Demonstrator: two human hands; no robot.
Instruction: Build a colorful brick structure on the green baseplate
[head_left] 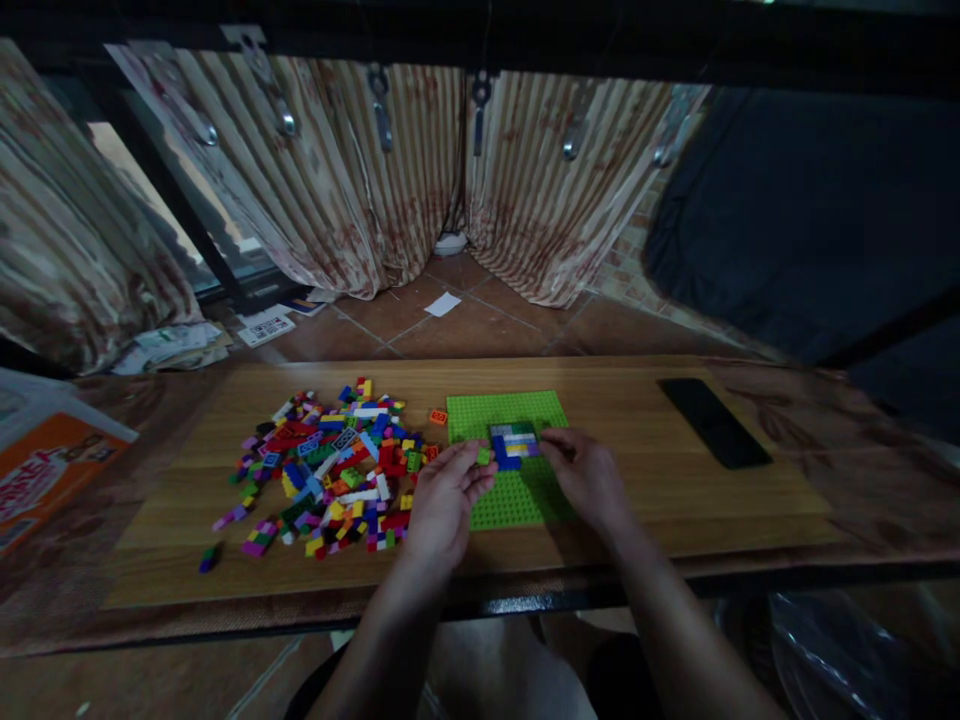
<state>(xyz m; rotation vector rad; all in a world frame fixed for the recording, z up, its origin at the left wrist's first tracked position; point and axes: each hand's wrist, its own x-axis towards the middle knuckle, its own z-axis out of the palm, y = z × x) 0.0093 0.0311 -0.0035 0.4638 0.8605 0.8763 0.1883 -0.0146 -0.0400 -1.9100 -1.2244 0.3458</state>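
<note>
A green baseplate [510, 412] lies on the wooden board. On its middle stands a small block of bricks [514, 444] in blue, grey, yellow and green. My left hand [444, 500] is at the plate's left edge, its fingertips pinched on a small green brick [484, 456] just left of the block. My right hand [586, 475] rests on the plate's right side, fingers bent and touching the block's right end. A heap of loose coloured bricks [334, 468] spreads out to the left of my left hand.
A single orange brick [438, 417] lies by the plate's top left corner. A black phone [712, 420] sits at the board's right. An orange box [45, 465] is at far left. Curtains and tiled floor lie beyond the wooden board [675, 500].
</note>
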